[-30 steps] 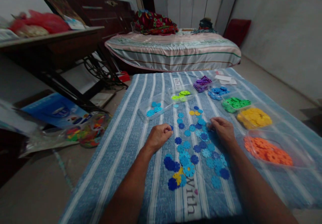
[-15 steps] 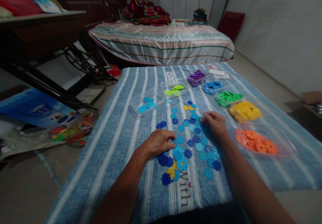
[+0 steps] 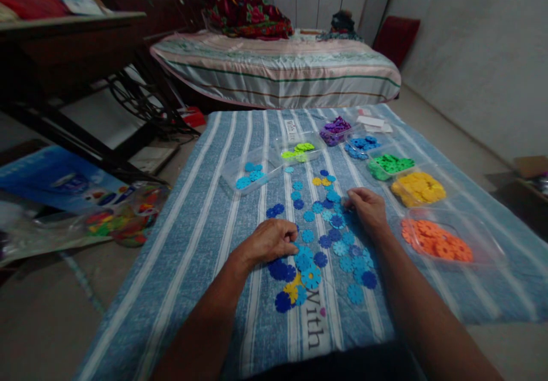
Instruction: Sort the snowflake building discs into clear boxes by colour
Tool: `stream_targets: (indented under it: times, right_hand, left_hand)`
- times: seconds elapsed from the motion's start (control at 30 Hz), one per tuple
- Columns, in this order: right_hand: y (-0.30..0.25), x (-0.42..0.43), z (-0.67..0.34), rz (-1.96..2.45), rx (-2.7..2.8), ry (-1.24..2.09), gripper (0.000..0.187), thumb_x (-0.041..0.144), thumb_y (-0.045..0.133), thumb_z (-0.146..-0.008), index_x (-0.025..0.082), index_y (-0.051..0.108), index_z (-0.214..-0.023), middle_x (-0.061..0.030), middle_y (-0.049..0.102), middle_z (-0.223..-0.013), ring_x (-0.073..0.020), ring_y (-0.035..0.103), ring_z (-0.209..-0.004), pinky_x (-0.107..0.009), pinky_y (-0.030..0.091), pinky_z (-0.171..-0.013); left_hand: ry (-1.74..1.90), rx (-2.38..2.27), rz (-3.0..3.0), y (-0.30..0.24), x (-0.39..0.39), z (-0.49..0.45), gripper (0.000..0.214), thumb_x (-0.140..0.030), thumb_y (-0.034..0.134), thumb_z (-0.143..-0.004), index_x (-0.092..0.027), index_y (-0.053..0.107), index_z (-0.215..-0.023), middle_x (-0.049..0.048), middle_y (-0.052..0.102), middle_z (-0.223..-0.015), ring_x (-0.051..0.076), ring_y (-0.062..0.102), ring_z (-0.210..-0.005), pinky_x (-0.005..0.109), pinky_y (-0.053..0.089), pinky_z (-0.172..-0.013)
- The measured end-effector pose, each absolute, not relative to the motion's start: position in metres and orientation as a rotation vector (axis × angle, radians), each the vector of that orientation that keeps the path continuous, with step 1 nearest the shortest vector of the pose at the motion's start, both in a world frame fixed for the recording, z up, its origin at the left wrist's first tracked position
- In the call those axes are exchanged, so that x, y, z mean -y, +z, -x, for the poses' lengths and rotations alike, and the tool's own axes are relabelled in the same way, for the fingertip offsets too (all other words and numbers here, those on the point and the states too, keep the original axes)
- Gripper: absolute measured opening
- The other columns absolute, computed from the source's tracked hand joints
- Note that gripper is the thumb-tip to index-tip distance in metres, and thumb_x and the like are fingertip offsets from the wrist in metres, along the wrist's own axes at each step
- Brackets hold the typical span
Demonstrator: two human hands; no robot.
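Loose snowflake-shaped plastic discs lie scattered on the striped cloth, mostly light blue discs (image 3: pixel 310 277) and dark blue discs (image 3: pixel 369 280), with a few yellow discs (image 3: pixel 293 291). My left hand (image 3: pixel 272 240) rests at the left side of the pile, thumb and fingers drawn together beside the light blue discs. Anything in that pinch is hidden. On the other side, my right hand (image 3: pixel 367 208) has its fingers curled in at the pile's right edge. Whatever its fingertips hold cannot be made out.
Clear plastic tubs hold sorted discs: light blue tub (image 3: pixel 231 182), lime tub (image 3: pixel 319 140), purple discs (image 3: pixel 336 131), blue discs (image 3: pixel 362 147), green discs (image 3: pixel 390 165), yellow pile (image 3: pixel 418 188), orange discs (image 3: pixel 436 240). White cards (image 3: pixel 371 122) lie at the far end. Beyond stands a bed (image 3: pixel 274 72).
The view has shifted very slightly. My left fingers have drawn in a little at the pile's edge; my right hand stays nearly in place.
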State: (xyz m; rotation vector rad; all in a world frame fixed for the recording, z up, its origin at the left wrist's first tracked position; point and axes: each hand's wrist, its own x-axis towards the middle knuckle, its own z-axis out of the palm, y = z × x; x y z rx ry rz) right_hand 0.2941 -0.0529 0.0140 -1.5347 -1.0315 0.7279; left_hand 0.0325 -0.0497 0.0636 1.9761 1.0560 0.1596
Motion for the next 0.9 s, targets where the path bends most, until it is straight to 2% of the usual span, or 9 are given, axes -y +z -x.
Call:
stream_targets:
  times: [0.13, 0.2, 0.33, 0.43, 0.5, 0.57, 0.67, 0.9]
  right_hand:
    - [0.013, 0.052, -0.294, 1.522, 1.016, 0.727, 0.033, 0.050, 0.065, -0.070, 0.018, 0.067, -0.069, -0.0014, 0.062, -0.052, -0.0141, 0.054, -0.050, -0.027, 0.046, -0.053]
    - [0.011, 0.052, -0.295, 1.515, 1.011, 0.733, 0.031, 0.048, 0.065, -0.070, 0.017, 0.067, -0.070, -0.0012, 0.062, -0.053, -0.0138, 0.054, -0.050, -0.027, 0.046, -0.053]
    - [0.009, 0.051, -0.296, 1.509, 1.011, 0.735, 0.028, 0.045, 0.065, -0.071, 0.017, 0.067, -0.070, -0.0011, 0.062, -0.052, -0.0141, 0.054, -0.050, -0.027, 0.045, -0.053]
    - [0.009, 0.052, -0.295, 1.501, 1.012, 0.735, 0.029, 0.046, 0.065, -0.071, 0.017, 0.066, -0.068, -0.0010, 0.061, -0.051, -0.0139, 0.054, -0.049, -0.027, 0.045, -0.052]
    - [0.009, 0.052, -0.295, 1.507, 1.019, 0.735, 0.029, 0.046, 0.065, -0.071, 0.017, 0.066, -0.069, -0.0011, 0.061, -0.052, -0.0139, 0.054, -0.049, -0.027, 0.044, -0.052]
    - [0.009, 0.052, -0.295, 1.516, 1.025, 0.736, 0.028, 0.046, 0.064, -0.072, 0.018, 0.066, -0.070, -0.0009, 0.061, -0.052, -0.0138, 0.053, -0.049, -0.027, 0.043, -0.052]
    - [0.009, 0.052, -0.296, 1.533, 1.029, 0.732, 0.027, 0.044, 0.063, -0.072, 0.018, 0.066, -0.070, -0.0005, 0.061, -0.052, -0.0134, 0.053, -0.050, -0.026, 0.043, -0.053]
    - [0.009, 0.051, -0.296, 1.531, 1.024, 0.730, 0.028, 0.046, 0.065, -0.071, 0.017, 0.066, -0.070, -0.0004, 0.061, -0.052, -0.0135, 0.053, -0.049, -0.027, 0.043, -0.053]
  left_hand:
    - [0.200, -1.018, -1.739, 0.066, 0.050, -0.033, 0.013, -0.026, 0.068, -0.063, -0.017, 0.060, -0.058, -0.0041, 0.051, -0.053, 0.009, 0.045, -0.051, 0.021, 0.032, -0.049]
    - [0.344, -1.058, -1.637, 0.069, 0.048, -0.033, 0.017, -0.030, 0.070, -0.063, -0.017, 0.060, -0.058, -0.0044, 0.050, -0.050, 0.008, 0.044, -0.048, 0.021, 0.032, -0.047]
    - [0.984, -1.325, -1.447, 0.078, 0.033, -0.028, 0.019, -0.033, 0.068, -0.066, -0.016, 0.060, -0.064, -0.0049, 0.052, -0.047, 0.008, 0.045, -0.042, 0.020, 0.034, -0.044]
    - [1.459, -1.476, -1.323, 0.083, 0.014, -0.018, 0.023, -0.031, 0.067, -0.066, -0.016, 0.063, -0.082, -0.0024, 0.063, -0.059, 0.009, 0.054, -0.049, 0.020, 0.040, -0.048]
    - [1.570, -1.543, -1.315, 0.084, 0.005, -0.010, 0.034, -0.029, 0.068, -0.064, -0.015, 0.063, -0.095, -0.0010, 0.067, -0.067, 0.011, 0.058, -0.053, 0.020, 0.043, -0.050]
    - [1.524, -1.597, -1.335, 0.084, 0.003, -0.005, 0.032, -0.029, 0.067, -0.065, -0.015, 0.064, -0.094, -0.0008, 0.067, -0.064, 0.011, 0.058, -0.051, 0.021, 0.043, -0.050]
    - [1.283, -1.597, -1.425, 0.083, 0.014, -0.002, 0.017, -0.029, 0.064, -0.068, -0.016, 0.065, -0.078, -0.0016, 0.062, -0.055, 0.010, 0.053, -0.045, 0.021, 0.041, -0.047]
    - [0.122, -1.216, -1.836, 0.081, 0.040, -0.004, 0.016, -0.031, 0.066, -0.064, -0.018, 0.063, -0.057, -0.0029, 0.055, -0.051, 0.011, 0.048, -0.049, 0.022, 0.032, -0.047]
